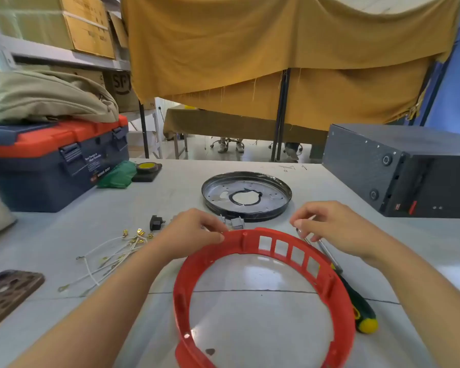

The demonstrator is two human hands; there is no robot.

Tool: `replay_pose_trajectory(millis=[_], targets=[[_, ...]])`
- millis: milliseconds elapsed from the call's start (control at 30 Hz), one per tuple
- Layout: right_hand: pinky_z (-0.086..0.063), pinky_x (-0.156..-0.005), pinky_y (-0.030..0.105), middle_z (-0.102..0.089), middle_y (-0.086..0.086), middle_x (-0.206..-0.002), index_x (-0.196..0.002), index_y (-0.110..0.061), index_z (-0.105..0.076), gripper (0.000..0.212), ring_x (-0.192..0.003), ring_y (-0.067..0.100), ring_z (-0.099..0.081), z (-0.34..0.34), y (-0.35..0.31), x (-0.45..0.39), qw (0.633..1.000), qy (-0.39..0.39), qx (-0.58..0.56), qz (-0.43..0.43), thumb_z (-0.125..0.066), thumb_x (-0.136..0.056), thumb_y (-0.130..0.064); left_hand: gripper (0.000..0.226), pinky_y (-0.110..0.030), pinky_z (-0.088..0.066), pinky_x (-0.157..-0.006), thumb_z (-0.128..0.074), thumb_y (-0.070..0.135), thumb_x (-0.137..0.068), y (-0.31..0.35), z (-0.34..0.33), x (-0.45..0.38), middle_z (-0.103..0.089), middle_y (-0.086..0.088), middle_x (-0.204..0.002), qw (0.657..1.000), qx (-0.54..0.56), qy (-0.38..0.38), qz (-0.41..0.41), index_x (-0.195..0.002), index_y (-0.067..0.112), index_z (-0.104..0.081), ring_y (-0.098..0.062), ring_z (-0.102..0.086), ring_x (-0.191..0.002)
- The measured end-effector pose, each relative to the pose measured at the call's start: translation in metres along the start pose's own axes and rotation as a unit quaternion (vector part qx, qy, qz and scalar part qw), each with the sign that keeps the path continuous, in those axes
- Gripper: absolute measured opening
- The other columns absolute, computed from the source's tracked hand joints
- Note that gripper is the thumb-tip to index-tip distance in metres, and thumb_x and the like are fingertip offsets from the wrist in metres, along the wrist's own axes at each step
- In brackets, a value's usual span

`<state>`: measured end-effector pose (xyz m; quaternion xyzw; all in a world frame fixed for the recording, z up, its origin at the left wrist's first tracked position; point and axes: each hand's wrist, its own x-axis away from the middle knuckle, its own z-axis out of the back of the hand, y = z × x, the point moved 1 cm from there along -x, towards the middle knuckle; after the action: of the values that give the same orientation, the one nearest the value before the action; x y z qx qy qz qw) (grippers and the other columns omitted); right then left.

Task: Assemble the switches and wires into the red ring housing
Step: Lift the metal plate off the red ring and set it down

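Both hands work at the red ring housing's (250, 274) far rim on the bench (250, 309): left hand (194, 232) pinches it, right hand (329, 227) curls (grasp unclear) above a screwdriver (356, 298). White wires (109, 256) lie left, grey switches (234, 223) and metal pan (246, 195) behind.

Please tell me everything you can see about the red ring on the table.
The red ring looks like moulded plastic: a wide, open hoop with a low wall. Its far right wall has a row of rectangular window openings, all empty. Small ribs and tabs stand along the wall. It lies on the grey table, near the person. The left hand holds its far rim, with the thumb on the edge. The right hand is just beyond the rim; contact is unclear. A screwdriver lies close beside its right side.
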<state>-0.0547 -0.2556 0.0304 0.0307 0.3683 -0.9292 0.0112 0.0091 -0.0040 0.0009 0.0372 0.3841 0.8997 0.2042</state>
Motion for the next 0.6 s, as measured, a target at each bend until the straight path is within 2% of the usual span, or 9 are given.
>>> replay_pose_trajectory(millis=[67, 167, 233, 333, 433, 533, 600], targets=[[-0.046, -0.061, 0.013, -0.062, -0.012, -0.093, -0.093, -0.027, -0.063, 0.012, -0.079, 0.007, -0.062, -0.005, 0.001, -0.015, 1.000, -0.006, 0.017, -0.002, -0.053, -0.095, -0.021, 0.018, -0.016, -0.045, -0.064, -0.069, 0.020, -0.082, -0.003, -0.001, -0.003, -0.065, 0.022, -0.070, 1.000, 0.019, -0.009, 0.012, -0.082, 0.037, -0.073, 0.005, -0.057, -0.066], [-0.044, -0.059, 0.012, -0.061, -0.013, -0.097, -0.101, -0.027, -0.063, 0.014, -0.080, 0.006, -0.062, -0.013, 0.006, -0.037, 0.999, -0.020, 0.035, -0.001, -0.055, -0.094, -0.018, 0.017, -0.023, -0.052, -0.077, -0.068, 0.016, -0.082, -0.013, -0.004, -0.003, -0.072, 0.011, -0.081, 0.995, 0.100, -0.021, 0.022, -0.084, 0.032, -0.076, -0.006, -0.065, -0.079], [-0.043, -0.058, 0.010, -0.061, -0.011, -0.101, -0.105, -0.028, -0.063, 0.019, -0.078, 0.005, -0.062, -0.017, 0.005, -0.049, 0.998, -0.023, 0.056, 0.010, -0.057, -0.092, -0.015, 0.015, -0.024, -0.053, -0.078, -0.068, 0.018, -0.083, -0.018, -0.004, -0.002, -0.073, 0.009, -0.083, 0.993, 0.115, -0.014, 0.022, -0.085, 0.031, -0.076, -0.009, -0.066, -0.081], [-0.046, -0.070, 0.017, -0.059, -0.005, -0.121, -0.119, -0.025, -0.061, 0.030, -0.077, 0.004, -0.060, -0.025, -0.001, -0.066, 0.994, -0.029, 0.102, 0.027, -0.057, -0.092, -0.012, 0.014, -0.032, -0.053, -0.084, -0.068, 0.021, -0.083, -0.024, 0.000, -0.003, -0.072, 0.010, -0.086, 0.995, 0.093, 0.017, 0.020, -0.085, 0.032, -0.076, -0.009, -0.067, -0.083], [-0.043, -0.082, 0.022, -0.053, -0.002, -0.135, -0.129, -0.023, -0.055, 0.039, -0.095, 0.013, -0.058, -0.034, -0.006, -0.081, 0.986, -0.041, 0.157, 0.035, -0.056, -0.092, -0.010, 0.011, -0.038, -0.054, -0.086, -0.070, 0.021, -0.082, -0.025, 0.001, -0.002, -0.073, 0.008, -0.086, 0.993, 0.102, 0.041, 0.030, -0.084, 0.029, -0.076, -0.012, -0.068, -0.084], [-0.042, -0.094, 0.027, -0.055, 0.001, -0.133, -0.130, -0.020, -0.055, 0.039, -0.115, 0.020, -0.054, -0.039, -0.008, -0.093, 0.977, -0.050, 0.207, 0.027, -0.055, -0.092, -0.009, 0.008, -0.037, -0.054, -0.084, -0.070, 0.024, -0.081, -0.025, 0.001, -0.003, -0.073, 0.009, -0.084, 0.993, 0.102, 0.051, 0.031, -0.083, 0.029, -0.076, -0.010, -0.067, -0.083], [-0.044, -0.092, 0.027, -0.060, 0.005, -0.125, -0.125, -0.017, -0.060, 0.035, -0.112, 0.020, -0.055, -0.042, -0.007, -0.098, 0.970, -0.057, 0.234, 0.021, -0.058, -0.090, -0.010, 0.007, -0.032, -0.055, -0.081, -0.070, 0.026, -0.081, -0.025, 0.001, -0.003, -0.072, 0.010, -0.083, 0.994, 0.094, 0.056, 0.024, -0.083, 0.029, -0.076, -0.006, -0.067, -0.080]])
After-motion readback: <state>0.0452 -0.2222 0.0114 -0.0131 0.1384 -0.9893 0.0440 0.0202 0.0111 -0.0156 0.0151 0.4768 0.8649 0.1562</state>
